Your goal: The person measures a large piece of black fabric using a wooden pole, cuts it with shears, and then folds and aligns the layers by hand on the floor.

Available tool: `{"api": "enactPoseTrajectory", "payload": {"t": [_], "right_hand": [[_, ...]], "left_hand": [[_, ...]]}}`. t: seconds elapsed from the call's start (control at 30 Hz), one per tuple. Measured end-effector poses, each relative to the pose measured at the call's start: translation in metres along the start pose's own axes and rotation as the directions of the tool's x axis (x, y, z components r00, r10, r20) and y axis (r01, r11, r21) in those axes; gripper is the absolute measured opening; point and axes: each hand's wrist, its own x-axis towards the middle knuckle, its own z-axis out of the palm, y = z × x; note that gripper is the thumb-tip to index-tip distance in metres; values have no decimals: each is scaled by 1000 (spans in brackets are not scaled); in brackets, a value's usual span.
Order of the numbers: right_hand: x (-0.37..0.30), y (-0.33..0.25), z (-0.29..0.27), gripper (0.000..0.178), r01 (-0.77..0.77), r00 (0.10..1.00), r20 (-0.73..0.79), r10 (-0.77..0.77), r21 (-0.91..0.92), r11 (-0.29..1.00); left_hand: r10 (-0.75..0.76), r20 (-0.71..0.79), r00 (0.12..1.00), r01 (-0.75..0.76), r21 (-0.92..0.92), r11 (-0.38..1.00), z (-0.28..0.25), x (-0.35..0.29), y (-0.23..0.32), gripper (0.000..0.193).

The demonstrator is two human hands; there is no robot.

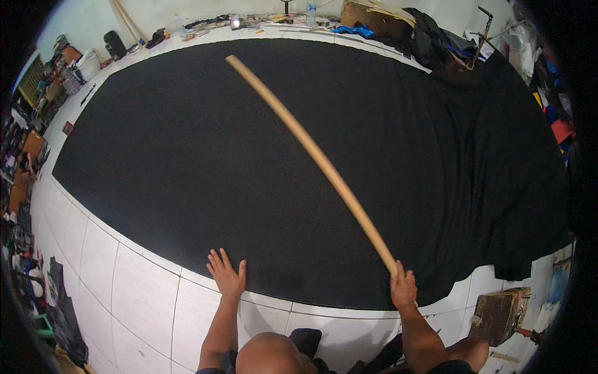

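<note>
A wide sheet of black fabric covers much of the tiled floor, smooth on the left and middle, wrinkled on the right. Across it runs a long, light-brown wooden stick, slanting from the far middle down to the near right. My right hand has its fingers wrapped round the stick's near end, at the fabric's near edge. Further left, my left hand rests palm down on that same edge with its fingers spread, holding nothing.
White floor tiles border the fabric's near side. A worn wooden block or stool stands at the near right. Along the far wall are a cardboard box, plastic bottles and loose scraps. Cluttered goods line the left side.
</note>
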Motion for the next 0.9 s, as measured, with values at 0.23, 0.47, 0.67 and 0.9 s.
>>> {"api": "enactPoseTrajectory", "payload": {"t": [0.23, 0.47, 0.67, 0.9], "right_hand": [[-19, 78, 17, 50, -308, 939, -124, 320, 105, 945], [-9, 69, -3, 50, -408, 885, -123, 449, 260, 875], [39, 47, 10, 50, -132, 897, -352, 269, 368, 920], [19, -85, -48, 50, -15, 996, -69, 49, 421, 907]], "left_hand": [[-125, -171, 977, 56, -360, 931, 1, -6, -7, 68], [-828, 34, 560, 669, -608, 427, -3, 22, -53, 74], [-749, 430, 505, 591, -804, -63, 6, 34, -86, 57], [-711, 70, 700, 587, -622, 518, 18, 13, -127, 41]]}}
